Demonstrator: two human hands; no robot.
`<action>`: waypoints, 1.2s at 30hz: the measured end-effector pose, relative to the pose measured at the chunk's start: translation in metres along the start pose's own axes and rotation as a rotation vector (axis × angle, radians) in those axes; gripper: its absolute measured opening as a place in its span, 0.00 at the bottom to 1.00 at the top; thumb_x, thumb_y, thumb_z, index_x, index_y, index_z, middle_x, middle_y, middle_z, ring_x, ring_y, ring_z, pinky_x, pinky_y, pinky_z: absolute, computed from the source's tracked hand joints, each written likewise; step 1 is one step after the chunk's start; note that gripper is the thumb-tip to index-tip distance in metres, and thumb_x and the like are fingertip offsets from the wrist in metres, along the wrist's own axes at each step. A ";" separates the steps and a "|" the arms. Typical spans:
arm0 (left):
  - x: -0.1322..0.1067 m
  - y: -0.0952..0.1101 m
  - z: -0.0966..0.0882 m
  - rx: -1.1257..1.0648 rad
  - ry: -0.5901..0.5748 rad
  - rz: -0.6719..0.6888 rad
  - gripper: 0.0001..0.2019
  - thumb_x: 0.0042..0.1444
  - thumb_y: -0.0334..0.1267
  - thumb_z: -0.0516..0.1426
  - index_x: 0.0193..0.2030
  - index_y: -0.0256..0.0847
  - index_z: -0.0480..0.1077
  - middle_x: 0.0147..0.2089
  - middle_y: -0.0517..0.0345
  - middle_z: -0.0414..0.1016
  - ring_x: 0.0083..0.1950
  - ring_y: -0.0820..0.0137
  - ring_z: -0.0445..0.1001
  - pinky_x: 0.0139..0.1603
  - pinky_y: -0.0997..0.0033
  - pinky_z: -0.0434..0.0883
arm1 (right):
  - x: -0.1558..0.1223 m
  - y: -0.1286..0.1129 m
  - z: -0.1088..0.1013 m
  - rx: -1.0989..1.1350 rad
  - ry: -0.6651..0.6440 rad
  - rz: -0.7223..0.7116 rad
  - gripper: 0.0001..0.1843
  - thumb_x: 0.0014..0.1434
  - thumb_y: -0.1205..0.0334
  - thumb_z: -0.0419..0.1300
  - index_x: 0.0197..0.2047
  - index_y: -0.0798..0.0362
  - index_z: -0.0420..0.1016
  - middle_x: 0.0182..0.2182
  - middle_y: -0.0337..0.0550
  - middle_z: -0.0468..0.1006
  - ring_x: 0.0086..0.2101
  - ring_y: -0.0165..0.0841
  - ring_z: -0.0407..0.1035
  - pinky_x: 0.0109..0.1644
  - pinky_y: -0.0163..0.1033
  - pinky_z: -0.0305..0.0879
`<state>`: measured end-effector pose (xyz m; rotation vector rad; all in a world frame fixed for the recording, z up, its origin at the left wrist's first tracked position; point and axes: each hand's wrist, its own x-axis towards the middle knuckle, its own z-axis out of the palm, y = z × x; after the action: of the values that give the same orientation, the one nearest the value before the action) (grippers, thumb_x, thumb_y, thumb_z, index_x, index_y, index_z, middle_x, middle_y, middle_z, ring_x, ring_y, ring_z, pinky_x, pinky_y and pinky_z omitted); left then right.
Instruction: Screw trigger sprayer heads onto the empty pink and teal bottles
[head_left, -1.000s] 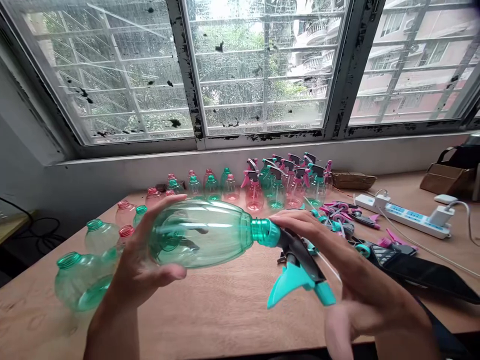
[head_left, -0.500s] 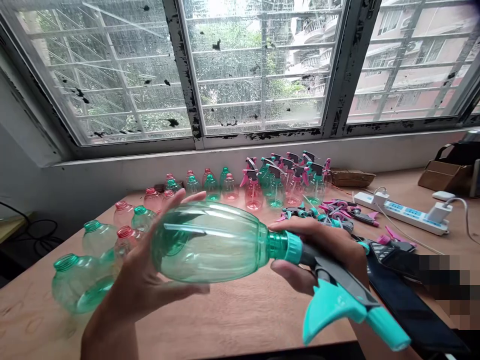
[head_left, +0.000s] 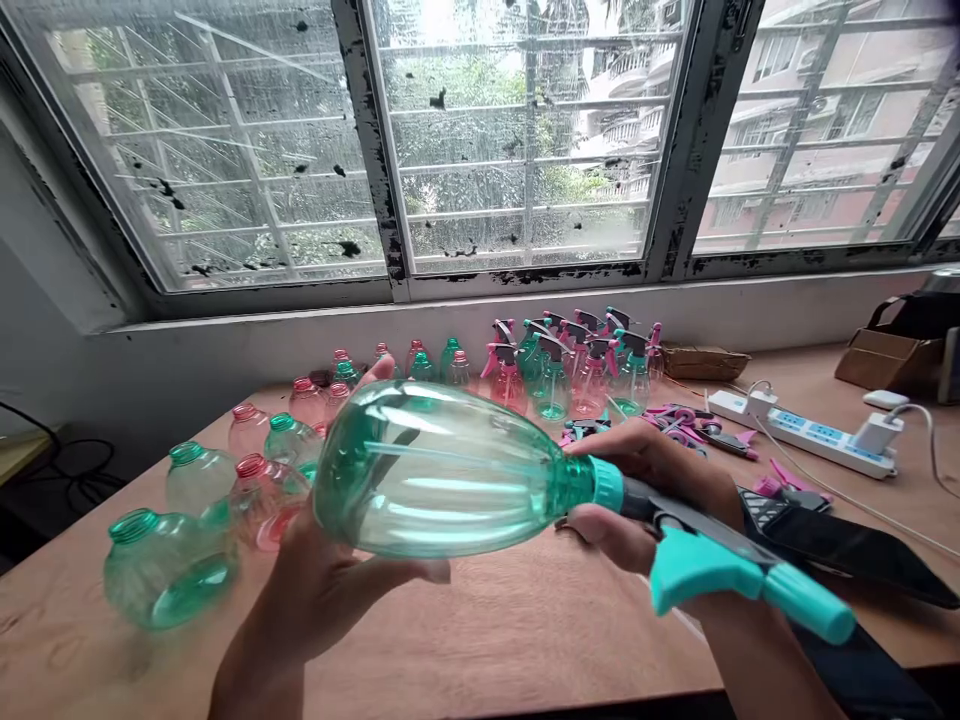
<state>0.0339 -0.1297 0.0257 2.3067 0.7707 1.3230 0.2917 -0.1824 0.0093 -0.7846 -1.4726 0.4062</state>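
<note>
A clear green spray bottle (head_left: 450, 470) lies on its side in the air above the table, its neck pointing right. My left hand (head_left: 322, 580) wraps round its base end, thumb below and fingers behind the plastic. At the neck, my right hand (head_left: 660, 480) grips around the turquoise collar (head_left: 606, 484) with thumb and fingers. The grey and turquoise spray head (head_left: 750, 570) sits on the bottle and sticks out past my right hand to the lower right. A straw shows faintly inside the bottle.
Open green and red bottles (head_left: 172, 570) stand at the left and back. Bottles with spray heads (head_left: 555, 375) cluster by the window wall. Loose spray heads (head_left: 682, 425), a power strip (head_left: 810, 430), a black phone-like device (head_left: 847, 540) and a cardboard box (head_left: 892, 345) lie right.
The bottle and both hands have shifted slightly right. The spray head has turned about the bottle's axis, and its trigger sits higher and farther right.
</note>
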 end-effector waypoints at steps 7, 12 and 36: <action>0.000 -0.003 0.002 -0.147 -0.006 -0.067 0.53 0.54 0.45 0.71 0.77 0.68 0.41 0.79 0.59 0.53 0.79 0.44 0.51 0.77 0.31 0.50 | 0.002 0.008 0.003 0.030 0.053 -0.131 0.15 0.55 0.51 0.74 0.44 0.46 0.81 0.27 0.41 0.83 0.22 0.35 0.72 0.23 0.38 0.66; 0.005 0.004 0.003 -0.174 -0.018 -0.036 0.49 0.51 0.45 0.72 0.75 0.58 0.52 0.78 0.54 0.56 0.79 0.41 0.48 0.75 0.35 0.60 | 0.002 0.011 0.006 -0.023 0.097 -0.207 0.13 0.57 0.51 0.71 0.44 0.45 0.83 0.31 0.45 0.86 0.27 0.38 0.76 0.27 0.41 0.69; -0.005 -0.014 0.010 -0.117 -0.012 -0.011 0.47 0.65 0.36 0.62 0.78 0.65 0.33 0.81 0.56 0.46 0.77 0.51 0.57 0.75 0.44 0.62 | 0.005 0.012 -0.005 0.173 0.029 0.123 0.11 0.56 0.58 0.74 0.39 0.47 0.78 0.26 0.35 0.80 0.21 0.30 0.69 0.22 0.32 0.62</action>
<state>0.0368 -0.1227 0.0100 2.2135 0.6827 1.3122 0.2994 -0.1718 0.0057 -0.7408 -1.3464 0.6048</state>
